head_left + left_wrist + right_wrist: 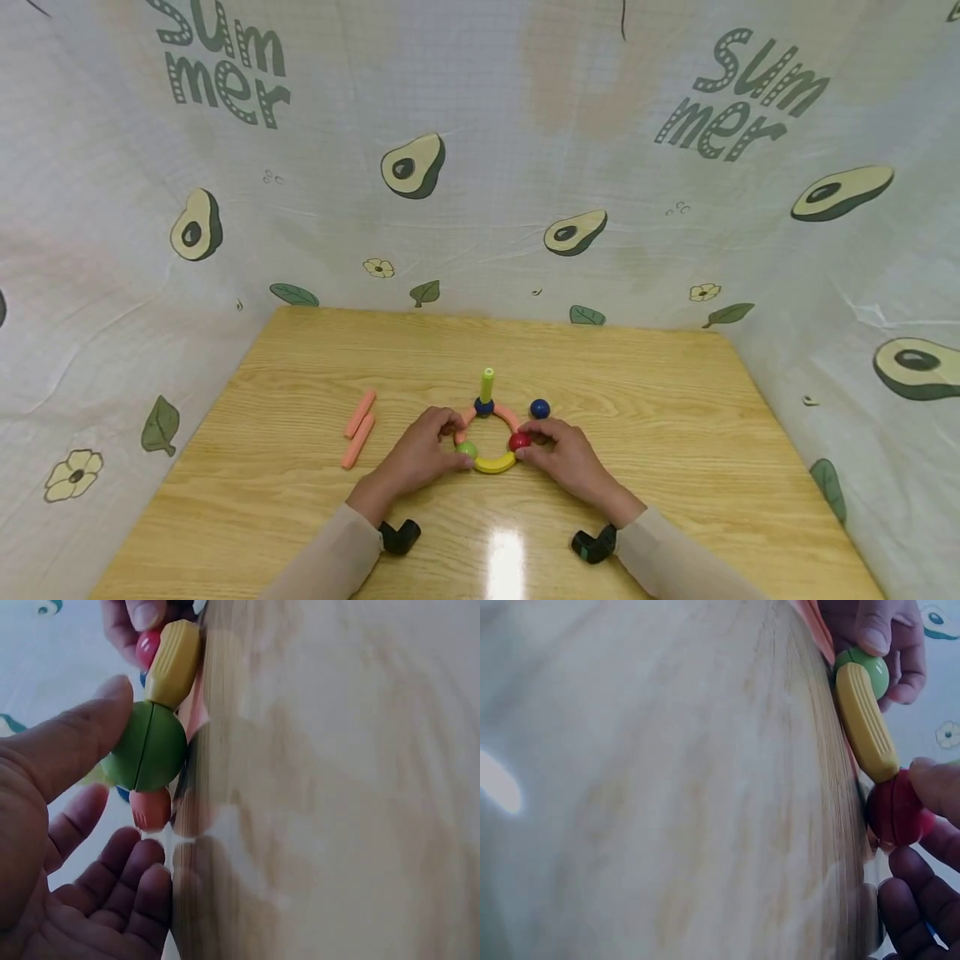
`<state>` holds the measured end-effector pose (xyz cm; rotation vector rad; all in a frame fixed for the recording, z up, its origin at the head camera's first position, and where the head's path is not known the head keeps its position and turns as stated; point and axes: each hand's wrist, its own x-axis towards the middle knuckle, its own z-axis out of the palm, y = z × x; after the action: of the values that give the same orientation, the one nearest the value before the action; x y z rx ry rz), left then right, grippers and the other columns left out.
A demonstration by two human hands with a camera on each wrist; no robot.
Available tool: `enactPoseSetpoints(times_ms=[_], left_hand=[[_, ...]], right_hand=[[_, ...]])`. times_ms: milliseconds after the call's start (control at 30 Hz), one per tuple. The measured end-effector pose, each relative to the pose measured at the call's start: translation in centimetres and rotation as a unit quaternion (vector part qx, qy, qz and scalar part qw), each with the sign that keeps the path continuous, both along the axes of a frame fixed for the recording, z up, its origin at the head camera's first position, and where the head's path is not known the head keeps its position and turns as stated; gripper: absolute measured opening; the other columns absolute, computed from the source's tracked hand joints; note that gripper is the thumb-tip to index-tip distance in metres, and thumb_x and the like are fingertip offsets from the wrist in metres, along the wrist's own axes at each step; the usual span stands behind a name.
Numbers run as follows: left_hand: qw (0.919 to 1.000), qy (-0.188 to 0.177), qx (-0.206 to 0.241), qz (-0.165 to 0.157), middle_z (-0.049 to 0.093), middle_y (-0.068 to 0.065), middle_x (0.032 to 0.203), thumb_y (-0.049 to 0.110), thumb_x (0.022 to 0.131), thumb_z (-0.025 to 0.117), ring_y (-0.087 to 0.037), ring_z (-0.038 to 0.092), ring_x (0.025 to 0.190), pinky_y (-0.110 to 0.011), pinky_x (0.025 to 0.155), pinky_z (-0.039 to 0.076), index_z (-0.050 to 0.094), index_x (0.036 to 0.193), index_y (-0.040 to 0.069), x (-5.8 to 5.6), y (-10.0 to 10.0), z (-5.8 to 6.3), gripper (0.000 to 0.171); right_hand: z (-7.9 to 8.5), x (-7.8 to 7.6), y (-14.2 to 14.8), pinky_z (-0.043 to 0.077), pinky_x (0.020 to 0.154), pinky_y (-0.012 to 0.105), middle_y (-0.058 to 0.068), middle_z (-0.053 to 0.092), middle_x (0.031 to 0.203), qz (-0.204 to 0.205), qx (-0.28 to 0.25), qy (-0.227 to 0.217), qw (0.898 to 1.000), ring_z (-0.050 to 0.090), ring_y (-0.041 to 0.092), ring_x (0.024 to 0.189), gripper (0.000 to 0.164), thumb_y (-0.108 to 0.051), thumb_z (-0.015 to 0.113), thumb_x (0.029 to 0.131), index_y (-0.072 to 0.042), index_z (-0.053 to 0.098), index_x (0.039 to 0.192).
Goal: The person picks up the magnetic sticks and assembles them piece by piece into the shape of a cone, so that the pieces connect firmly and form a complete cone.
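Note:
A ring of toy pieces lies on the table, with a yellow curved piece (495,464) in front, between a green ball (467,450) and a red ball (517,442). Orange curved pieces (507,417) run back to a navy ball (484,407), on which a yellow-green rod (487,385) stands upright. My left hand (426,450) holds the green ball, its thumb (82,739) against the near side. On the other side, my right hand (566,458) grips the red ball between thumb and fingers. The left hand's other fingers are curled beside an orange piece.
A loose blue ball (539,408) lies just behind the right hand. Two straight orange rods (359,440) rest to the left of the ring. The wooden table (637,375) meets a printed cloth (480,208) at its back and sides.

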<state>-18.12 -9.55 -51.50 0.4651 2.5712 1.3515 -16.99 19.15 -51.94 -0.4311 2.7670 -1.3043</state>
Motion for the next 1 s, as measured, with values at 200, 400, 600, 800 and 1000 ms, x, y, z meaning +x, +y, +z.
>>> enactPoseSetpoints(times_ms=[200, 400, 600, 800, 1000], left_hand=[[0.9997, 0.008, 0.005, 0.021, 0.066, 0.005, 0.114, 0.034, 0.090, 0.087, -0.014, 0.060, 0.102, -0.038, 0.093, 0.052, 0.069, 0.114, 0.020, -0.2, -0.8, -0.2, 0.033], [0.9991, 0.010, 0.012, 0.040, 0.069, 0.007, 0.111, 0.028, 0.094, 0.083, -0.011, 0.063, 0.097, -0.032, 0.087, 0.055, 0.074, 0.116, 0.022, -0.2, -1.3, -0.4, 0.024], [0.9982, 0.016, 0.017, 0.056, 0.071, 0.006, 0.114, 0.025, 0.095, 0.081, -0.010, 0.065, 0.098, -0.029, 0.086, 0.056, 0.076, 0.121, 0.023, -0.2, -1.6, -0.5, 0.026], [0.9980, 0.021, 0.014, 0.058, 0.072, 0.005, 0.113, 0.023, 0.097, 0.079, -0.011, 0.067, 0.099, -0.033, 0.086, 0.058, 0.076, 0.125, 0.021, -0.2, -1.6, -0.5, 0.028], [0.9977, 0.014, 0.017, 0.064, 0.073, 0.007, 0.105, 0.023, 0.097, 0.079, -0.010, 0.066, 0.093, -0.032, 0.084, 0.057, 0.076, 0.124, 0.022, -0.3, -1.5, -0.3, 0.027]], right_hand=[[0.1, 0.4, -0.1, 0.055, 0.087, 0.027, -0.007, 0.075, 0.114, 0.019, 0.006, 0.009, 1.000, 0.068, 0.010, 0.102, 0.027, -0.028, 0.084, 0.092, -0.023, 0.078, 0.118], [0.3, 0.8, -0.5, 0.055, 0.086, 0.027, -0.010, 0.074, 0.110, 0.042, -0.006, 0.010, 0.999, 0.067, 0.009, 0.099, 0.023, -0.027, 0.083, 0.094, -0.023, 0.078, 0.116], [0.1, 1.0, -0.6, 0.050, 0.092, 0.032, -0.017, 0.072, 0.107, 0.053, 0.008, 0.015, 0.998, 0.066, 0.007, 0.099, 0.021, -0.031, 0.081, 0.095, -0.029, 0.079, 0.116], [-0.1, 1.1, -0.6, 0.047, 0.094, 0.035, -0.020, 0.072, 0.107, 0.070, 0.011, 0.035, 0.997, 0.066, 0.005, 0.100, 0.021, -0.034, 0.080, 0.096, -0.030, 0.080, 0.117], [-0.1, 1.0, -0.8, 0.053, 0.085, 0.026, -0.012, 0.072, 0.107, 0.049, 0.005, 0.035, 0.998, 0.064, 0.004, 0.093, 0.033, -0.028, 0.081, 0.095, -0.018, 0.077, 0.126]])
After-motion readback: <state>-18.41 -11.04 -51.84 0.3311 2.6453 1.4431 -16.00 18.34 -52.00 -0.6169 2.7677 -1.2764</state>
